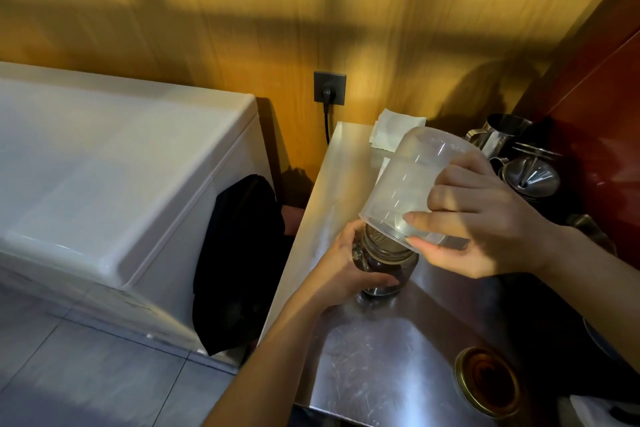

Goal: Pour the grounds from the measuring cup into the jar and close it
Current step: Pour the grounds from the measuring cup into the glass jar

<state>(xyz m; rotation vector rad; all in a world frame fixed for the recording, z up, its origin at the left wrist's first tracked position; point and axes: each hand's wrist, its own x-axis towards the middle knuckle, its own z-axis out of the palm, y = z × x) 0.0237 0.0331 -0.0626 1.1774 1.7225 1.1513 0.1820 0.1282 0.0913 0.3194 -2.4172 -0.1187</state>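
Observation:
A clear plastic measuring cup (pixel 412 177) is tipped almost upside down, its rim resting over the mouth of a small glass jar (pixel 391 263). My right hand (pixel 485 218) grips the cup by its handle side. The jar stands on the steel counter (pixel 363 357) with dark grounds visible in its lower part. My left hand (pixel 349 267) wraps around the jar's left side and holds it upright. A round lid with a gold rim (pixel 486 381) lies on the counter at the near right, apart from the jar.
Steel pitchers and a funnel (pixel 530 177) crowd the back right corner. A folded white cloth (pixel 394 128) lies at the counter's far end. A white chest freezer (pixel 121 166) stands to the left, a black cloth (pixel 239 260) hanging between it and the counter.

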